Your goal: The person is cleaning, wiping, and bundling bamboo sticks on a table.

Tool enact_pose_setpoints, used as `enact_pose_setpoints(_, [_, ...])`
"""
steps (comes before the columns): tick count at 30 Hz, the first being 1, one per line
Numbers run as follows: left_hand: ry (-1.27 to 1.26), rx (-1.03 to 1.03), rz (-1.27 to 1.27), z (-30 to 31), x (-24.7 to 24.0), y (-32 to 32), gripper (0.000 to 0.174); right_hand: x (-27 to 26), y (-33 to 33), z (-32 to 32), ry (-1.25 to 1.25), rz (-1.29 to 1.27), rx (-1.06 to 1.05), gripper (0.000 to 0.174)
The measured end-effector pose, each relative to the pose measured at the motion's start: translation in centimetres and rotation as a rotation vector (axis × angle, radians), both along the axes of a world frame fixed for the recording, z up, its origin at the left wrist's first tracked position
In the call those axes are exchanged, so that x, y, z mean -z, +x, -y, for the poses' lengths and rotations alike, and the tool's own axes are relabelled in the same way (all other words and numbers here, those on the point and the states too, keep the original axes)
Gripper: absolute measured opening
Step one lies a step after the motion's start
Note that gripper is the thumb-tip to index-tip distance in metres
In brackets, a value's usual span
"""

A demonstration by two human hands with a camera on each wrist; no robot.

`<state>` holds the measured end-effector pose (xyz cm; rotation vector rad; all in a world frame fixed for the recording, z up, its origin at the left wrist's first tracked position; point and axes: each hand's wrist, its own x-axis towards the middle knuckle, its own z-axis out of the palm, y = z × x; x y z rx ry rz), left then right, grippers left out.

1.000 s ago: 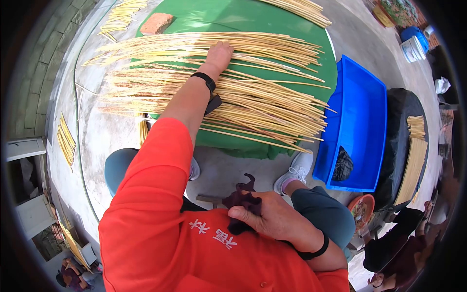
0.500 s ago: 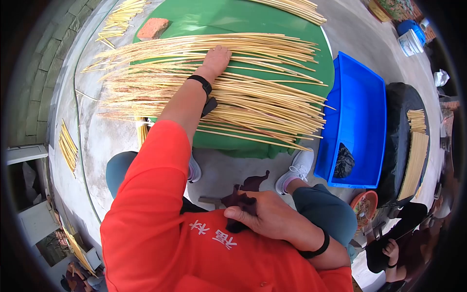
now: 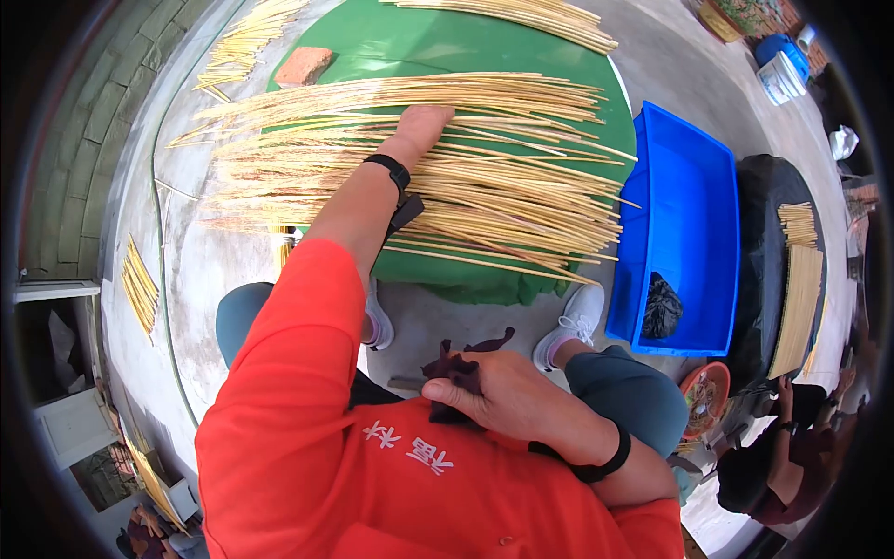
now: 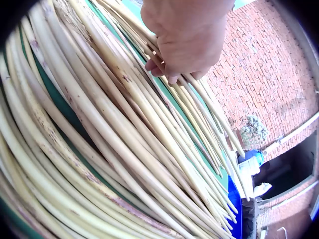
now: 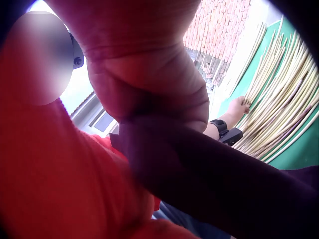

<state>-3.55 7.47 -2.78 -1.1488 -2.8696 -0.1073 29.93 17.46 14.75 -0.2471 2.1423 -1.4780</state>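
Observation:
Long straw-coloured stalks [image 3: 521,200] with feathery heads lie side by side on a green-covered table [image 3: 400,47]. My left hand [image 3: 424,126] reaches across the near bunch to thinner stalks near the gap before the far bunch. In the left wrist view, the fingers of my left hand [image 4: 187,42] curl around a few stalks [image 4: 197,94], with some fingertips showing beneath. Close to the chest, my right hand [image 3: 521,396] grips a crumpled dark purple cloth [image 3: 454,371]. That cloth [image 5: 209,159] fills much of the right wrist view, and the fingers are partly hidden there.
A brick [image 3: 304,67] sits at the table's far left, and another stalk bundle [image 3: 512,20] lies along the far edge. To the right stands a blue bin [image 3: 694,224] holding a black plastic bag [image 3: 661,307]. Behind it, cut stalks [image 3: 796,312] rest on a black surface.
My left hand has gone from lying over the stalks with its fingers showing to curling its fingers down among them. The right hand keeps its hold on the cloth, whose loose end shifts.

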Motion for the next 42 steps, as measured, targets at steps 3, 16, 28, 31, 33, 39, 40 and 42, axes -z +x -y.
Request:
enact_pose_setpoints(3, [0.030,0.020,0.067,0.1,1.1,-0.1,0.013,-0.2,0.2,0.2,0.023,-0.086,-0.023,0.047])
enact_pose_setpoints(16, [0.433,-0.039,-0.051,-0.8,-1.7,-0.1,0.020,0.4,1.0,0.4,-0.020,-0.135,-0.013,0.050])
enact_pose_setpoints(28, [0.260,0.111,0.069,-3.5,0.8,6.3,0.017,0.1,1.4,0.6,0.008,-0.100,-0.040,0.047])
enact_pose_setpoints(31, [0.290,0.129,0.116,-4.2,1.4,6.7,0.019,-0.8,1.4,0.3,0.049,-0.122,-0.044,0.047])
enact_pose_setpoints(33, [0.344,0.143,0.203,-4.7,1.8,6.9,0.020,-0.5,1.3,0.1,0.032,-0.102,-0.040,0.047])
enact_pose_setpoints(39, [0.629,0.002,0.239,-4.1,2.0,5.2,0.018,-0.4,1.1,-0.5,0.017,-0.101,-0.019,0.047])
enact_pose_setpoints(40, [0.703,-0.085,0.188,-3.7,1.8,4.3,0.017,-0.4,1.1,-0.6,0.027,-0.071,-0.045,0.046])
enact_pose_setpoints(42, [0.561,-0.243,0.097,-2.7,1.3,2.4,0.013,-0.3,1.1,-0.8,0.040,-0.101,-0.044,0.046])
